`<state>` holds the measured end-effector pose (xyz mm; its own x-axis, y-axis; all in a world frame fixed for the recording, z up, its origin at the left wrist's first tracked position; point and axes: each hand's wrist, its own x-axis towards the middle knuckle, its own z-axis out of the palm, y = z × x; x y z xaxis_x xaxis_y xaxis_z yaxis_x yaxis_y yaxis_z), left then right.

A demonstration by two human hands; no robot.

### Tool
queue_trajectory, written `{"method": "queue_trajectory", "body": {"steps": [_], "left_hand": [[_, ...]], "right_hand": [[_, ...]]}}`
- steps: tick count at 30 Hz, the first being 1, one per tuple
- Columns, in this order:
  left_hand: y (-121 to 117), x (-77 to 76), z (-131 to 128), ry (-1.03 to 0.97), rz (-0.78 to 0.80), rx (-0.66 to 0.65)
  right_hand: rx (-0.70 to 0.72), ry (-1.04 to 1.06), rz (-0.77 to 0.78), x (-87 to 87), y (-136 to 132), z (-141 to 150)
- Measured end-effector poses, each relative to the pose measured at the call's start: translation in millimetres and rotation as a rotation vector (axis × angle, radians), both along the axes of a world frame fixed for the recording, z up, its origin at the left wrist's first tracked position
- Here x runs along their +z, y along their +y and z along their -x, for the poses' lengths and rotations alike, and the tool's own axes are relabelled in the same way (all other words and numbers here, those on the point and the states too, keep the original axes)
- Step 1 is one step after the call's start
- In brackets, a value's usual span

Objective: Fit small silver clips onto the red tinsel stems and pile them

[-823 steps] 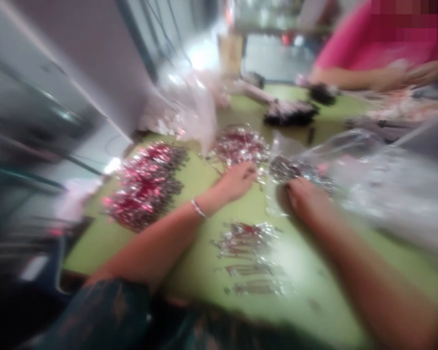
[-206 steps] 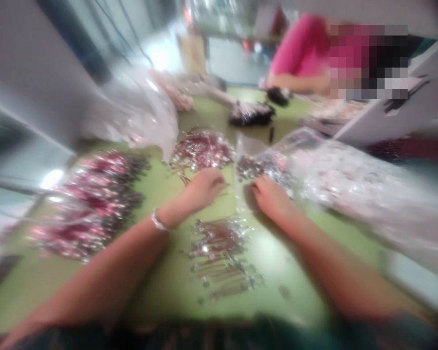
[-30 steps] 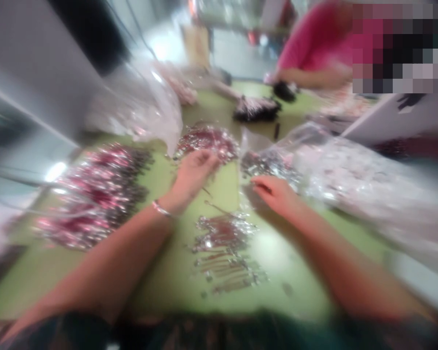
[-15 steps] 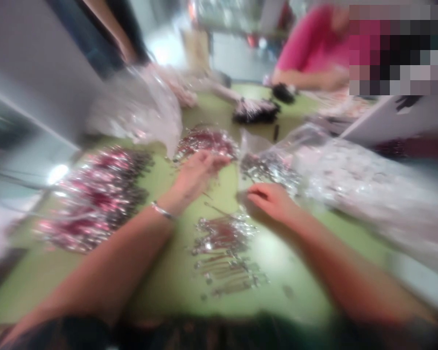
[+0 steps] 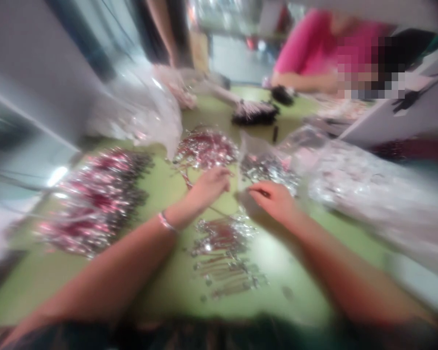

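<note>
Hands (image 5: pixel 212 183) near parts pile (image 5: pixel 206 148); fingertips blurred, grip unclear.

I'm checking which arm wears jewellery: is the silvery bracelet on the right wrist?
No, the silvery bracelet circles the left wrist, and the right forearm shows none.

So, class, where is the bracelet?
In the head view, the bracelet circles the left wrist, left of centre, between the left hand and the pink pile.

Person in pink top (image 5: pixel 302 48) across green table (image 5: pixel 149 291); black-tipped bundle (image 5: pixel 254 113) on far part.
</note>
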<state>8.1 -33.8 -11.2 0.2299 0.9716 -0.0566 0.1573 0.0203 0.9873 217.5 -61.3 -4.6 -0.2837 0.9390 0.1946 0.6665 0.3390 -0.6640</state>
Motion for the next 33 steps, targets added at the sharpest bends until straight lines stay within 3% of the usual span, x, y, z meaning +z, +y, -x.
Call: {"method": "queue_trajectory", "body": {"steps": [5,13,19,22,25,28,30,33], "left_hand": [[-11,-2.1,-8,0.271,-0.096,-0.195],[-12,-13.2,-5,0.365,-0.219,-0.293],[-12,-15.9,6,0.655,-0.722,-0.404],[-17,-14.3,8,0.718,-0.85,-0.501],[-19,-8.3,5,0.726,-0.826,-0.618],[-12,6.8,8,0.714,-0.739,-0.653],[0,19.8,20,0.602,-0.691,-0.615],[22,32.0,48,0.503,-0.622,-0.444]], "right_hand": [[-0.068,0.022,-0.09,1.5,-3,4],[0.05,-0.013,-0.149,-1.3,-6,6],[0.198,-0.084,0.019,10.8,-7,-1],[0.193,-0.118,0.16,15.5,-10,-1],[0.176,-0.136,0.27,14.7,-12,2],[0.137,-0.1,0.318,13.4,-12,6],[0.149,-0.07,0.324,15.1,-12,6],[0.34,-0.048,0.368,21.3,-11,3]]}}
